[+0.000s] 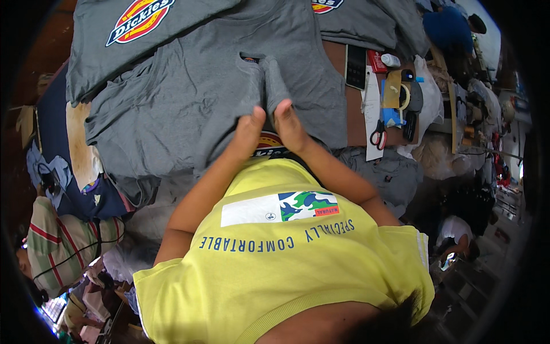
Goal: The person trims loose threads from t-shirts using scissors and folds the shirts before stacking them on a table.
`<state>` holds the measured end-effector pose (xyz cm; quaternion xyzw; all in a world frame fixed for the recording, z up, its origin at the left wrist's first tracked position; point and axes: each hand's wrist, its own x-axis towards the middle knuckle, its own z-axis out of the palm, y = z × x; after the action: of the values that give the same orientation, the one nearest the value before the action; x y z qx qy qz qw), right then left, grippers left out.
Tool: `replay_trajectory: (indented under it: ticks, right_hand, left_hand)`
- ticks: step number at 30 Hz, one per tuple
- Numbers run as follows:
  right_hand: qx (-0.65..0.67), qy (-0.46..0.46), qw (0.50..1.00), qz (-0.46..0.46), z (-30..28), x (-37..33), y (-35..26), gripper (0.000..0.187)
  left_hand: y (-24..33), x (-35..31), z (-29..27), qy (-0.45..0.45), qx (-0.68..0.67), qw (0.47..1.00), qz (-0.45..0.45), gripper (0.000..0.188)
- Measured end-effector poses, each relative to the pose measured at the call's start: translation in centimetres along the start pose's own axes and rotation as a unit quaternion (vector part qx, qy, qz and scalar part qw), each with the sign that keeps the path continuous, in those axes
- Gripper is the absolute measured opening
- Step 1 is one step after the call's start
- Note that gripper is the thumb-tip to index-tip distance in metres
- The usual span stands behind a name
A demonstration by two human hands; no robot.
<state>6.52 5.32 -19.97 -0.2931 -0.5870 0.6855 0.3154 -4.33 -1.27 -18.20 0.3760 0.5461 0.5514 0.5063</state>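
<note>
A grey T-shirt (189, 94) lies spread over the table in front of me, its neck opening (250, 58) facing up. Cloth rises in a fold between my two hands. My left hand (250, 133) is closed on the near part of this shirt, thumb on top. Close beside it, my right hand (291, 127) pinches the cloth on the other side of the fold, thumb up as well. The fingers of both hands are mostly hidden under the fabric. Between my wrists, near my body, part of a coloured print (269, 140) shows.
More grey shirts with printed logos lie at the far left (91, 34) and far right (361, 24). On the brown table (356, 129) at right are a phone (356, 67), scissors (378, 136), a tape roll (405, 97) and a paper strip (372, 106). A person in striped clothing (71, 243) is at left.
</note>
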Motion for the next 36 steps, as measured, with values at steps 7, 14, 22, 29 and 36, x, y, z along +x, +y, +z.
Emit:
replay_trajectory:
  ticks: [7, 14, 22, 29, 36]
  right_hand:
    - [-0.006, -0.042, 0.993, -0.109, 2.5, -3.1, -2.2, 0.079]
    - [0.054, -0.137, 0.984, -0.1, 1.7, -5.4, -1.6, 0.085]
    - [0.105, -0.15, 0.978, -0.099, 2.4, -6.6, -2.4, 0.088]
    - [0.112, -0.027, 0.991, -0.069, -1.7, -6.1, -4.6, 0.073]
    - [0.367, -0.177, 0.908, -0.095, -18.3, -8.4, -10.6, 0.088]
  left_hand:
    - [-1.6, -1.7, 1.3, -0.076, -0.101, 0.982, 0.14, 0.09]
    - [-0.9, -3.8, 2.5, -0.106, -0.102, 0.977, 0.152, 0.101]
    - [-0.8, -5.1, 2.5, -0.113, -0.081, 0.979, 0.149, 0.103]
    - [5.6, -4.6, -0.8, 0.014, 0.079, 0.996, -0.025, 0.064]
    - [7.3, -7.9, -20.0, -0.256, -0.299, 0.871, 0.294, 0.061]
